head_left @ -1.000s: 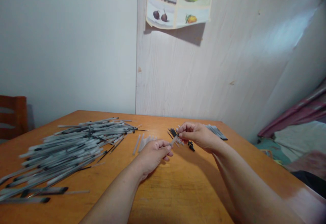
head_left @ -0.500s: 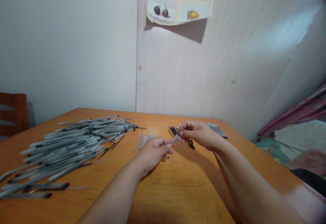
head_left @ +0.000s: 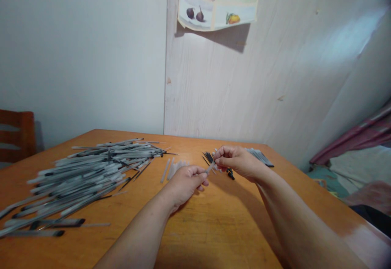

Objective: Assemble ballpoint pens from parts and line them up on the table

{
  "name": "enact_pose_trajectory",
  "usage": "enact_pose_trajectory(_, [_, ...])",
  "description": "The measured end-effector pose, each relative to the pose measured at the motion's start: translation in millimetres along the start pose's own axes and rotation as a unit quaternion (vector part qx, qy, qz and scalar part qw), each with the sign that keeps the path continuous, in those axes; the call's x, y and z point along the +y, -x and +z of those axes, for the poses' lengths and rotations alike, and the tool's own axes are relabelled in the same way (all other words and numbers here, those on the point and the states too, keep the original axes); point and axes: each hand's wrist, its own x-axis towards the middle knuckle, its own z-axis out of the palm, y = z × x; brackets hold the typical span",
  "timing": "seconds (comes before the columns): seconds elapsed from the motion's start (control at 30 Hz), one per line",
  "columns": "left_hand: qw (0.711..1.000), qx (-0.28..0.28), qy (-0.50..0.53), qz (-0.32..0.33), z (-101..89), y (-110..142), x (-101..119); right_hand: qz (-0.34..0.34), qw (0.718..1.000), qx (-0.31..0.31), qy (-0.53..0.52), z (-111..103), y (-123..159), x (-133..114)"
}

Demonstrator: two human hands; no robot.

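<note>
My left hand point(head_left: 187, 182) pinches the near end of a short translucent tube point(head_left: 210, 168) that looks like a pen barrel. At the tube's far end, the fingertips of my right hand point(head_left: 234, 161) are closed; whether they also hold a small part there cannot be made out. Just left of my left hand lies a row of clear tubes point(head_left: 166, 170). Thin black pen refills point(head_left: 207, 157) lie behind the tube in my hands. Small black caps point(head_left: 231, 174) sit under my right hand.
A large heap of pale pens with black ends point(head_left: 88, 179) covers the left of the wooden table point(head_left: 195, 236). Beyond my right wrist lies a bundle of grey pens point(head_left: 259, 156). A chair point(head_left: 18, 134) stands at the left, and a wall rises behind the table.
Both hands keep their grip at the tube, and my right fingertips have barely shifted. The whole view has moved slightly.
</note>
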Motion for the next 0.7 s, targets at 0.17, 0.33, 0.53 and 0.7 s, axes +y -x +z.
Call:
enact_pose_trajectory(0.17, [1.000, 0.003, 0.000, 0.007, -0.7, 0.0, 0.9, 0.003, 1.000, -0.001, -0.031, 0.9, 2.8, -5.3])
enact_pose_trajectory(0.33, [1.000, 0.001, -0.002, 0.015, -1.0, 0.4, 2.2, 0.019, 0.999, -0.017, -0.042, -2.9, 3.1, -3.6])
enact_pose_trajectory(0.53, [1.000, 0.000, 0.001, 0.011, -0.3, 0.8, 1.8, 0.025, 0.998, -0.039, -0.046, -4.5, 2.7, 1.1])
enact_pose_trajectory(0.7, [1.000, -0.007, 0.009, 0.007, -0.6, 0.3, -0.4, 0.031, 0.998, -0.036, -0.043, -3.2, 3.1, -1.6])
